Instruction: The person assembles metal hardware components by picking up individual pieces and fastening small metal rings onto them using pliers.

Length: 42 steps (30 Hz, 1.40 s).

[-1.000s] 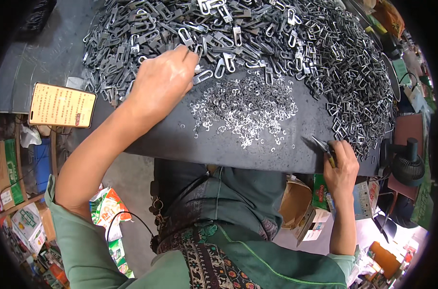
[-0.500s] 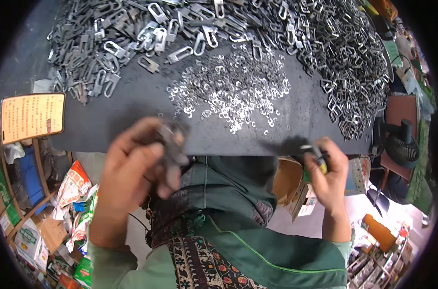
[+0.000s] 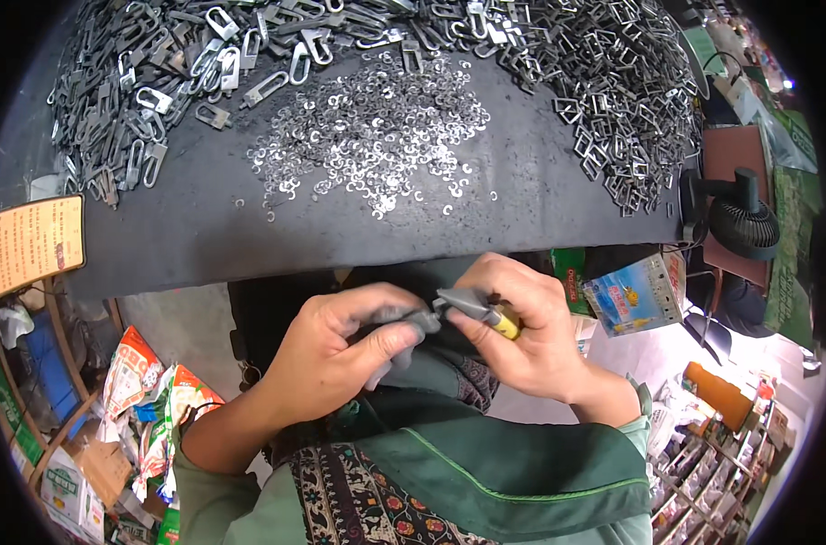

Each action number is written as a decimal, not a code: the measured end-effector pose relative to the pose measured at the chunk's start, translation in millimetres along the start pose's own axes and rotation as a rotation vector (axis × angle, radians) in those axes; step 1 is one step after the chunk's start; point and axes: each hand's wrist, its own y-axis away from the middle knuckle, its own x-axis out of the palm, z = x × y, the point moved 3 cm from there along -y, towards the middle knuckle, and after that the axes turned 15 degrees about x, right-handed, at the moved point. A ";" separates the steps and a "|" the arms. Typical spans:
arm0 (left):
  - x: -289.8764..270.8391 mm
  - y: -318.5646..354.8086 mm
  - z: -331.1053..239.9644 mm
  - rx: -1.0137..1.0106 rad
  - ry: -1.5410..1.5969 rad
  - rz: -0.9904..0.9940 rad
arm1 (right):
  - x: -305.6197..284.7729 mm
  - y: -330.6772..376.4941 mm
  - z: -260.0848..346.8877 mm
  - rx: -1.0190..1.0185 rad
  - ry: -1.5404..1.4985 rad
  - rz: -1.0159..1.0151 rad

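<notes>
My left hand is closed around a dark metal part, blurred and mostly covered by my fingers. In my right hand are pliers with a yellow grip and dark jaws. Both hands are close together just off the table's front edge, above my lap. The jaws of the pliers meet or nearly meet the metal part; contact is hard to make out. Beyond the hands, a spread of small silvery C-shaped clips lies on the dark table.
Slotted metal links are heaped at the far left, small rectangular metal frames at the far right. An orange printed card stands at the left edge. A black fan is at right. Bags and boxes lie below left.
Both hands have come together: the left moved right with its metal part, the right moved left with the pliers. The table and its piles have shifted leftward in view.
</notes>
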 end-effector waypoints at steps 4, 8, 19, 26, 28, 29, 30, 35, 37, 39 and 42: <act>9.0 1.4 -7.9 0.058 -0.010 0.019 | -1.6 6.9 0.1 0.057 -0.039 0.002; 8.1 -3.0 -7.6 0.071 -0.048 -0.020 | -5.3 10.0 -3.5 0.091 -0.161 -0.046; 19.3 -1.4 -1.9 0.770 -1.042 -0.101 | 10.8 1.3 -21.9 0.488 -0.553 0.243; 1.9 -11.8 4.0 0.207 -0.411 0.148 | 7.8 7.4 -9.1 0.357 -0.164 0.157; 3.1 -10.9 8.9 0.305 -0.445 0.091 | -0.9 3.0 -7.4 0.315 0.052 0.176; 2.9 -9.9 7.0 0.309 -0.440 0.090 | -8.4 -0.1 -2.3 0.316 0.058 0.176; 2.0 -7.3 5.8 0.112 -0.207 0.041 | -19.8 -3.7 10.7 0.134 0.371 -0.037; -1.8 3.8 28.2 -0.083 0.171 0.002 | -46.1 -18.9 18.8 -0.030 1.068 -0.422; -1.3 5.2 31.9 -0.078 0.171 0.018 | -45.0 -23.2 21.2 -0.020 1.111 -0.415; -0.3 5.6 35.0 0.011 0.177 0.056 | -43.4 -26.2 22.5 -0.010 1.155 -0.408; -0.5 5.3 36.0 0.009 0.195 0.050 | -40.6 -29.2 23.4 -0.011 1.190 -0.392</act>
